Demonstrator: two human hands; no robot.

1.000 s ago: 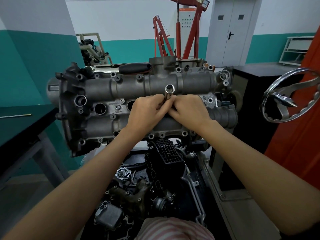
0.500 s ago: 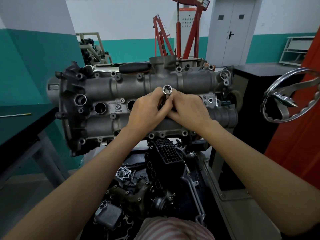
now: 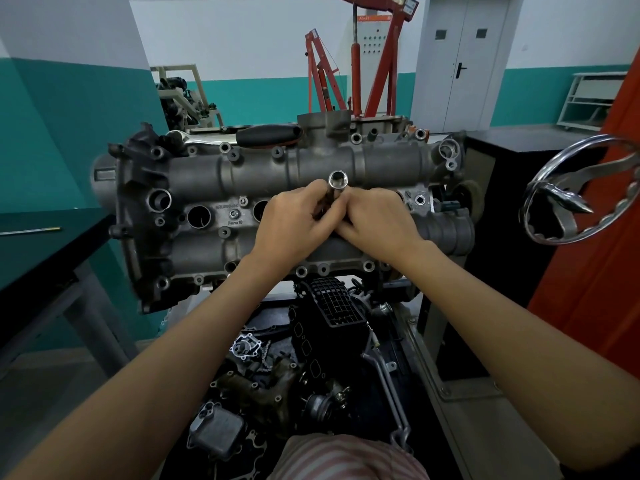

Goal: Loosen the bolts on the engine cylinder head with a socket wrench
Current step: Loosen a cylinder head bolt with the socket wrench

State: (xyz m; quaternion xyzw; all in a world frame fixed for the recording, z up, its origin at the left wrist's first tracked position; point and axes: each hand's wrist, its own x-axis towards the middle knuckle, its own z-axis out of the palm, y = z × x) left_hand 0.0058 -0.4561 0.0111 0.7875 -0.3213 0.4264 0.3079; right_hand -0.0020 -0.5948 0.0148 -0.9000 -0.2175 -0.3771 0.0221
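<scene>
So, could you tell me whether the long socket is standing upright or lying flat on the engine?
Upright: the long socket shows its open end to the camera, shaft rising between both hands.

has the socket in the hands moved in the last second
Yes. The socket has risen away from the person, its open end climbing from the trough between the cam housings onto the upper ridge of the cylinder head.

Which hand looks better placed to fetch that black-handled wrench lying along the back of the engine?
Probably the left hand: the wrench lies on its side, up and left of the socket both hands grip.
</scene>
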